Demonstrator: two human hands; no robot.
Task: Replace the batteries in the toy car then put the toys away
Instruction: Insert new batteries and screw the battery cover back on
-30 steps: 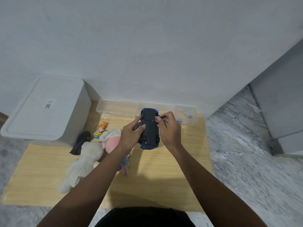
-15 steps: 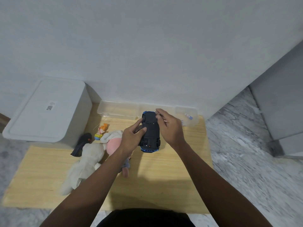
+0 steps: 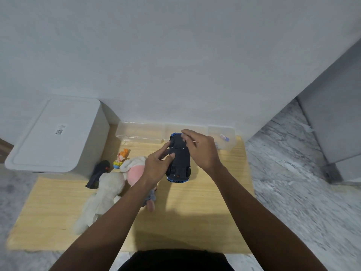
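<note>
Here the toy car (image 3: 179, 159) is held upside down above the wooden mat (image 3: 205, 212), its dark underside turned up and its blue rim showing at the near end. It is gripped from nine o'clock by the left hand (image 3: 156, 165), whose fingers are curled round the car's side with the thumb laid across the underside. From three o'clock the right hand (image 3: 202, 148) is arched over the far half of the car, its fingertips pressed together on the underside; whether something small is pinched between them cannot be told. Both forearms are stretched forward from the bottom of the view and meet at the car.

Compared with half a second ago, the car is held in much the same spot and tilt, while the right hand's fingers have been drawn closer together over the far end of the underside.

At nine o'clock of the car, plush toys (image 3: 109, 188) are laid on the mat, with a small orange figure (image 3: 121, 157) and a black remote (image 3: 98, 173) just beside them. At twelve o'clock a clear divided tray (image 3: 142, 132) is set against the wall, with a small item (image 3: 224, 137) in its right-hand compartment. At ten o'clock a white lidded box (image 3: 56, 133) is seen.
</note>
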